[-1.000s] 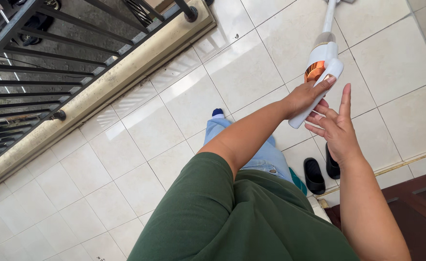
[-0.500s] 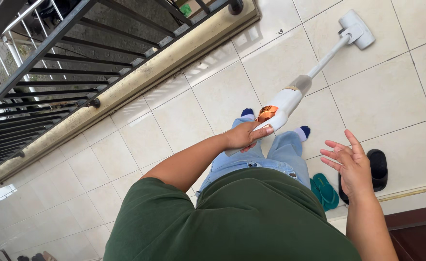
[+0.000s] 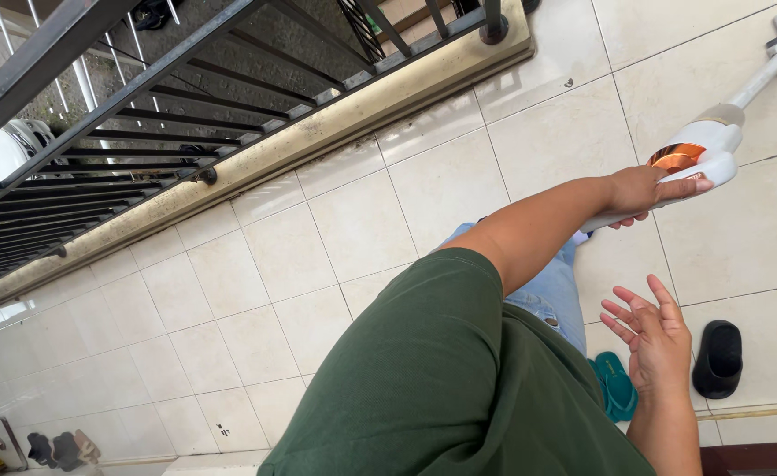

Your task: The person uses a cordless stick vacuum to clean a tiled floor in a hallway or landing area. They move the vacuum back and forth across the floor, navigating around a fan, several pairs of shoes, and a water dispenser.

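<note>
Nearest the camera, the person's green shirt (image 3: pixel 459 379) filled the lower frame, with blue jeans (image 3: pixel 554 291) showing beyond it. The right hand (image 3: pixel 657 339) hung free just past the shirt, fingers spread and released, holding nothing. Near that hand, a teal flip-flop (image 3: pixel 616 385) and a black slide sandal (image 3: pixel 717 357) lay on the cream tiled floor (image 3: pixel 336 238).

Farther out from the right hand, the left hand (image 3: pixel 648 189) was clenched around the handle of a white stick vacuum (image 3: pixel 701 154) with a copper-coloured dust cup, the thumb laid along the top. The vacuum's tube ran away toward the frame's upper right corner.

Beyond the vacuum, across the tiles, a grimy raised curb (image 3: pixel 318 141) carried a black metal railing (image 3: pixel 142 115).

As a judgement, the one-handed, outstretched hold could let the vacuum twist or slip, and the loose footwear close by could catch a foot or the floor head.

The floor head was almost wholly cut off at the frame edge, the feet were hidden by arm and shirt, and the small shapes at the lower left corner were too small to identify.
</note>
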